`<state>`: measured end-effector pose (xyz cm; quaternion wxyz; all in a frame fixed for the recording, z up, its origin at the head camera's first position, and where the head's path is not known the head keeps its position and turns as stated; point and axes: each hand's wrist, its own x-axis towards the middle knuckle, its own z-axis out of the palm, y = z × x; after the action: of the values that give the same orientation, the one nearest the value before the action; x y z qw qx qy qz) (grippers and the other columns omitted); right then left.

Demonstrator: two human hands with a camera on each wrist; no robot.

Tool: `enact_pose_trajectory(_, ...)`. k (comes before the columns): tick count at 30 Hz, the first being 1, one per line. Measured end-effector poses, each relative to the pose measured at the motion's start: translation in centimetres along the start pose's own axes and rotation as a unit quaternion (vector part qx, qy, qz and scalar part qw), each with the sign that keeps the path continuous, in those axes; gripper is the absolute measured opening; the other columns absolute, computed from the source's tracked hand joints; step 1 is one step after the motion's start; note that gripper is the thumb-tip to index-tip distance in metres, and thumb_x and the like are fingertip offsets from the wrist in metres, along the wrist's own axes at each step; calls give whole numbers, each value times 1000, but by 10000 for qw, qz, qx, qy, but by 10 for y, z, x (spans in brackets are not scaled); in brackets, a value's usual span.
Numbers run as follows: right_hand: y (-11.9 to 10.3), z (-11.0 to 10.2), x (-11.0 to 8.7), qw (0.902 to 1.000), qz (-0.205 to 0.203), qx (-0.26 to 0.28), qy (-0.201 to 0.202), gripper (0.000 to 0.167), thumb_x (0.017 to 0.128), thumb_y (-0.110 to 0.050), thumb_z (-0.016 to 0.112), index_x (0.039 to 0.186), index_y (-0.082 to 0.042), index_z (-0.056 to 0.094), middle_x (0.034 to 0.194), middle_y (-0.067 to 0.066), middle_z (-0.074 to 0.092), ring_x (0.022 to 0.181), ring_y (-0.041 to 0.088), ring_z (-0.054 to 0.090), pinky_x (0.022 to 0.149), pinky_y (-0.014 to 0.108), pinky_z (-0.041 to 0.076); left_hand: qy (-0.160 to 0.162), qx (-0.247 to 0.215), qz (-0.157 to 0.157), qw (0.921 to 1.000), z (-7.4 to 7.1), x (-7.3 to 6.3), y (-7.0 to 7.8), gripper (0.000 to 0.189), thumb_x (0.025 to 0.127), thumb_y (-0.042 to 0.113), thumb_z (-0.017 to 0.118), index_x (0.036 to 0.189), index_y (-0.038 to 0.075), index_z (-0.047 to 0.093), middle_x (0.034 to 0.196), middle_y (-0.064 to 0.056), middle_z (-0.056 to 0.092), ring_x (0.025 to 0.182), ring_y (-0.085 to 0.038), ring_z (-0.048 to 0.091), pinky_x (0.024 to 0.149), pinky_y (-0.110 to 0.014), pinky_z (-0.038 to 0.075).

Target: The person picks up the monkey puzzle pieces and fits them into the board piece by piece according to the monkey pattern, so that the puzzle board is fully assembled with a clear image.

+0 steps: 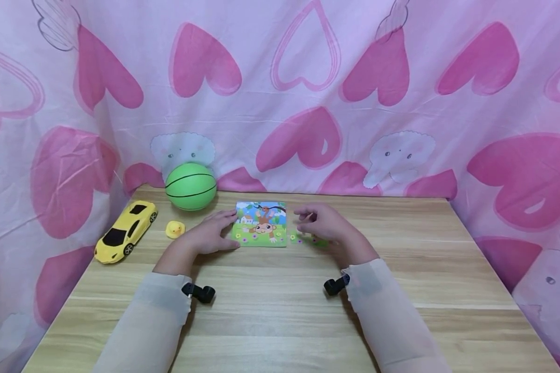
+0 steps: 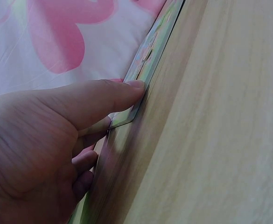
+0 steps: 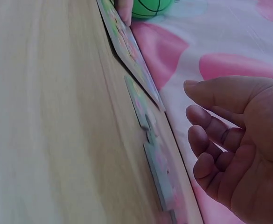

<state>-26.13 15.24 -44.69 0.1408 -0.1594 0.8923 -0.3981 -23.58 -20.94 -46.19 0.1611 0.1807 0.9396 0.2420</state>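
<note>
A jigsaw puzzle point(image 1: 260, 225) with a cartoon monkey lies flat towards the back of the table. My left hand point(image 1: 211, 231) rests at its left side, the thumb on the near corner and a fingertip against the left edge in the left wrist view. Loose puzzle pieces point(image 1: 296, 237) with flowers on green lie right of the puzzle. Over these pieces hovers my right hand point(image 1: 324, 223), its fingers loosely bent. Nothing shows between thumb and fingers in the right wrist view, where two joined-looking pieces point(image 3: 158, 172) lie on the wood beside the hand.
A yellow toy car point(image 1: 126, 231) stands at the table's left edge. Right of it sit a small yellow rubber duck point(image 1: 175, 229) and a green ball point(image 1: 191, 187). A pink heart-patterned curtain point(image 1: 303, 62) hangs behind and beside the wooden table point(image 1: 261, 321).
</note>
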Motion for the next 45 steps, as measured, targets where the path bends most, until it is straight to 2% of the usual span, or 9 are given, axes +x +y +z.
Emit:
enact_pose_trajectory(3,5,-1,-3,9999,-49,89,-18,45,96,-15,80,140,-13,71,119,6,74,103,23,67,87,33,60,-14,37,35,10000,0,0,1,92,95,46,78,169,12,34,181,-7,21,168,-43,11,136,-66,14)
enact_pose_trajectory(7,11,0,-5,9997,146,155,-146,45,96,-17,81,140,-16,70,121,4,74,107,23,65,89,32,59,-48,32,18,10000,0,-1,2,92,95,45,78,169,11,33,181,-7,21,168,-44,11,135,-66,15)
enact_pose_trajectory(10,16,2,-5,9990,280,203,-295,47,95,-18,82,140,-17,70,122,3,72,105,22,62,85,30,58,-58,1,4,10000,1,-2,2,92,95,45,78,169,11,33,181,-7,20,168,-44,11,135,-67,15)
enact_pose_trajectory(14,20,4,-3,9982,268,237,-474,49,90,-17,86,137,-15,72,119,6,70,99,22,58,79,29,56,-43,-8,5,10000,1,-2,2,93,95,46,78,169,11,34,181,-8,21,168,-45,11,135,-67,15)
enact_pose_trajectory(23,21,3,0,9957,33,-349,-862,61,85,-18,91,142,-15,69,121,4,66,103,21,55,90,32,52,-35,-21,-20,10000,1,-1,1,93,95,45,78,169,11,34,181,-7,20,168,-44,11,135,-66,14)
enact_pose_trajectory(28,19,3,1,9949,14,-479,-887,60,86,-15,90,142,-16,69,119,3,66,105,21,55,93,33,53,-39,-25,-40,10000,0,-2,1,92,95,45,78,169,12,34,181,-7,20,168,-43,10,135,-66,14)
enact_pose_trajectory(39,19,7,1,9959,342,-392,-740,54,86,-15,90,137,-17,73,114,1,68,105,20,58,94,34,54,-19,9,-51,10000,0,-2,2,92,95,45,78,169,12,34,181,-6,20,168,-44,10,135,-67,14)
enact_pose_trajectory(45,12,2,1,9969,491,-91,-609,57,83,-14,88,137,-16,71,115,3,69,107,21,59,94,32,55,5,-23,-50,10000,-1,-1,2,92,95,46,78,169,13,33,182,-6,20,168,-44,10,135,-67,15)
